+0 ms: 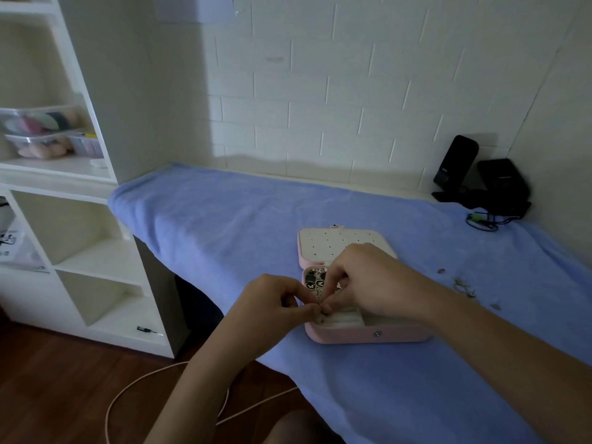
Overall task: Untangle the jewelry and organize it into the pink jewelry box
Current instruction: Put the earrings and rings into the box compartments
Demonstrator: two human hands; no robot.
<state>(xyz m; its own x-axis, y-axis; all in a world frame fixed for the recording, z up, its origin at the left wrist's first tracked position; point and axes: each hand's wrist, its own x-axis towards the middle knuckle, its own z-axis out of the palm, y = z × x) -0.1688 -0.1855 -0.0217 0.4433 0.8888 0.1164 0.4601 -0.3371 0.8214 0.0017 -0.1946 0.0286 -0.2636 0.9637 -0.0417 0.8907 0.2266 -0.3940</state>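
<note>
A white block wall backs a desk draped in a blue towel. The pink jewelry box lies open on the towel, at about four o'clock from the middle of the view, with its perforated white lid folded back at twelve o'clock. Both hands meet over the box's front left corner. The left hand and right hand have curled fingers, and their fingertips pinch one tiny jewelry piece, too small to identify. Loose jewelry lies scattered on the towel at three o'clock from the box. Black stands sit against the wall at one o'clock, and white shelving stands at nine o'clock.
</note>
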